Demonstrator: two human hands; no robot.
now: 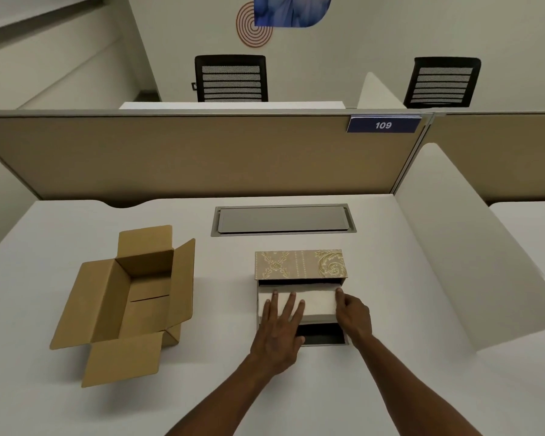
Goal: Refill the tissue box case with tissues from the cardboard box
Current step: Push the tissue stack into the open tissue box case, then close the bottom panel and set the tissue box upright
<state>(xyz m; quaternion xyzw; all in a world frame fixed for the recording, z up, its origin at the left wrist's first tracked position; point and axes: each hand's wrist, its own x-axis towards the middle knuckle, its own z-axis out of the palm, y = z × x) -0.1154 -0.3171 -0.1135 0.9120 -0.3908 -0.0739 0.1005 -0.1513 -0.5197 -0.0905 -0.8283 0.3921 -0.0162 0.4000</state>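
Seating step: the tissues (315, 305) lie in the open tissue box case (299, 265), right of the emptied cardboard box (129, 297); left hand (277, 335) presses flat, fingers spread, right hand (353, 313) pinches their right edge; next, close the lid

You're sitting in an open-plan office, pretty clearly: white worktop (76, 404) with a built-in cable hatch (283, 219), tan cubicle partition (186, 155) carrying a blue "109" seat tag (383, 124), and two black mesh office chairs (231, 78) at the desks behind it.
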